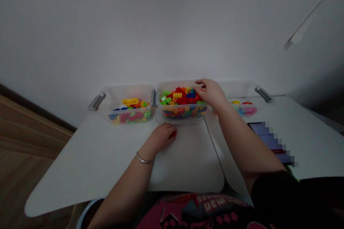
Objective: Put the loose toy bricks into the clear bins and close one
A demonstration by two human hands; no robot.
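My left hand [162, 136] rests on the white table [88, 161] in front of the middle bin, its fingers curled round a small red piece [173, 135]. My right hand [211, 93] reaches into the middle clear bin [182, 118], fingers bent down among the heaped red, yellow, green and blue building bricks [179, 97]; whether it holds one is hidden. A thin bracelet [143, 159] circles my left wrist.
A left clear bin [107, 94] holds fewer bricks. A right bin [264, 94] with a few coloured pieces sits behind my right arm. A phone [266, 137] lies on the table at right. A bare wall rises right behind the bins.
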